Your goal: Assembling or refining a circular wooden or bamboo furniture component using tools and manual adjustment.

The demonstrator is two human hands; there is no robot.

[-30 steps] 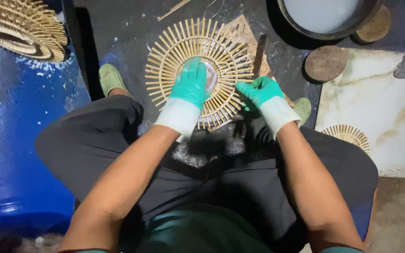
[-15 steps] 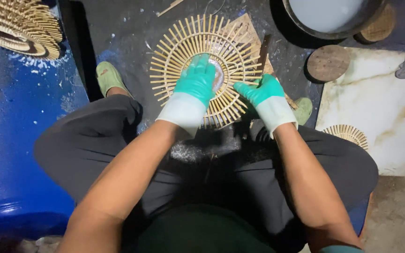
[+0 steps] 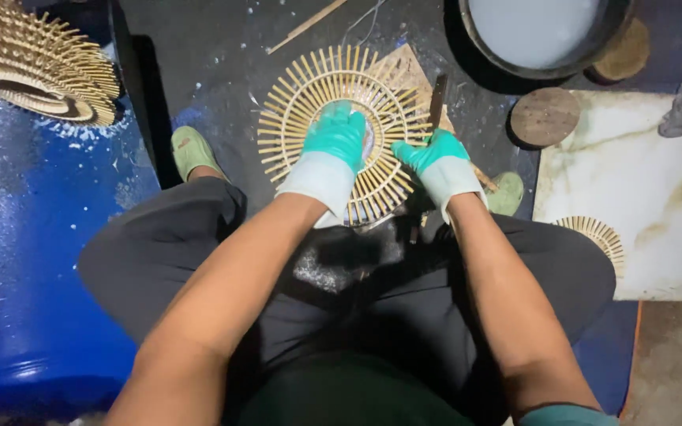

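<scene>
A round frame of radiating bamboo sticks (image 3: 294, 102) lies on the dark floor between my feet. My left hand (image 3: 337, 142), in a teal and white glove, presses down on its centre and covers the middle disc. My right hand (image 3: 436, 162), gloved the same way, sits at the frame's right edge. Its fingers are closed around a dark, narrow tool (image 3: 438, 93) that points up and away from me beside the sticks. The near part of the frame is hidden behind my wrists.
More bamboo frames are stacked at top left (image 3: 37, 67) on a blue drum (image 3: 25, 260). A dark basin of pale liquid (image 3: 542, 31) stands at top right, with round wooden discs (image 3: 545, 116) near it. A marbled slab (image 3: 649, 166) carries another bamboo piece (image 3: 593, 235). Green sandals (image 3: 191, 150) are on my feet.
Both hands keep their places on the frame and the tool. The whole view has slid slightly to the right.
</scene>
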